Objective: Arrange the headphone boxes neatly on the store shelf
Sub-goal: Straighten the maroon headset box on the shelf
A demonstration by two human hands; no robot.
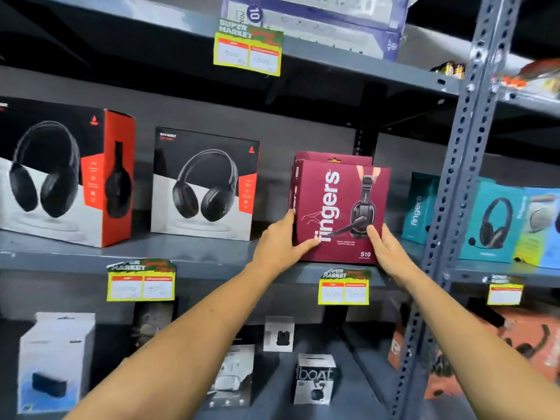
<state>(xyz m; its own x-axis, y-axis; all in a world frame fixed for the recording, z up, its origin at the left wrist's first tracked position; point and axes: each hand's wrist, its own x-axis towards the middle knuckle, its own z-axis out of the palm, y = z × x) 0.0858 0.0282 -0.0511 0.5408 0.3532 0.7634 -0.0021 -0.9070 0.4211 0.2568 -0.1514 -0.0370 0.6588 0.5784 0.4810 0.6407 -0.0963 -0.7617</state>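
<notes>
A grey metal shelf runs across a store aisle, with another shelf above and a lower one below, all carried on perforated grey uprights at the right. Yellow price tags hang from the shelf edges.

On the middle shelf, a maroon headphone box stands upright near the front edge, a second maroon box directly behind it. The left hand grips its lower left corner, thumb across the front face and fingers wrapped round the side. The right hand holds the lower right corner, thumb on the front face, the other fingers hidden behind the box.

To the left, well apart, stand 2 black-and-red headphone boxes: the larger at the far left, the smaller between it and the maroon one. Beyond the upright, teal headphone boxes sit on the neighbouring bay. Small boxes of earbuds and a speaker lie on the lower shelf.
</notes>
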